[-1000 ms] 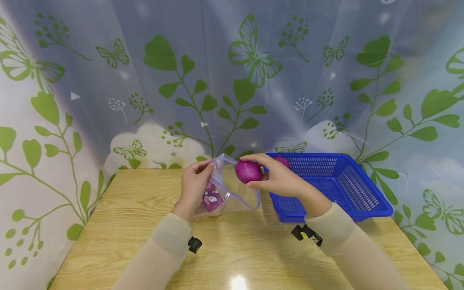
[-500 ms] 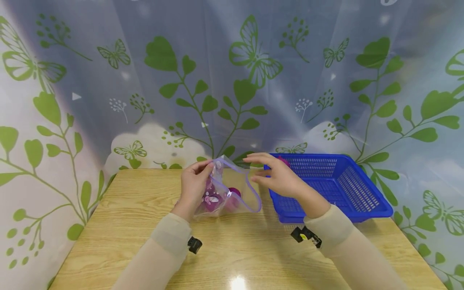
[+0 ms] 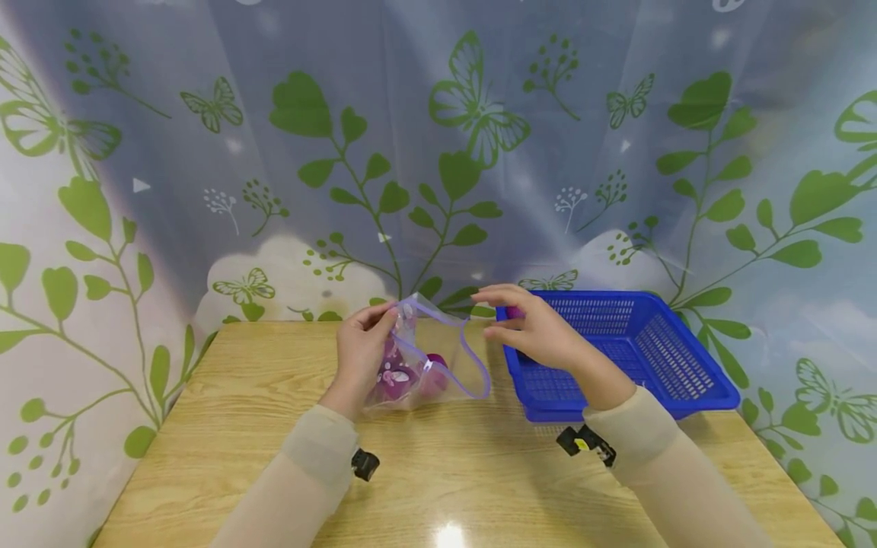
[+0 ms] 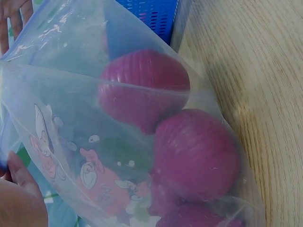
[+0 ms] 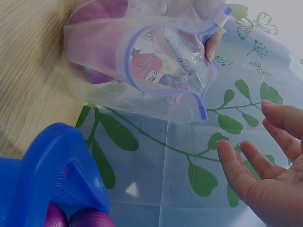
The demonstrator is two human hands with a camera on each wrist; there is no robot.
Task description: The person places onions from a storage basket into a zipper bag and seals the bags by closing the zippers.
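In the head view, the left hand (image 3: 361,356) sat just left of the frame's centre, its fingertips pinching the upper edge of a clear zip bag (image 3: 438,358) that stood open on the wooden counter (image 3: 260,426). Purple onions (image 3: 400,377) lay inside the bag, low against the counter. The right hand (image 3: 541,335) hovered just right of centre, fingers relaxed and slightly spread, holding nothing, between the bag's mouth and the near left corner of a blue basket (image 3: 658,350). A bit of purple showed in the basket just behind that hand's fingers. A leaf-and-butterfly curtain (image 3: 438,152) filled the upper half of the frame.

In the left wrist view, the bag (image 4: 71,94) filled the picture, with 2 onions (image 4: 142,87) plainly visible through the plastic, one at the centre top and one lower right touching it, and more purple below them. Cartoon print marked the bag at lower left. The counter (image 4: 265,94) ran down the right side, and the basket (image 4: 151,16) showed at the top.

In the right wrist view, the bag's open mouth (image 5: 161,61) with its purple zip rim faced the camera in the upper half. The open right hand's fingers (image 5: 251,175) showed at lower right, well apart from the bag. The basket's corner (image 5: 61,175) sat at lower left, with onions (image 5: 80,220) in it.
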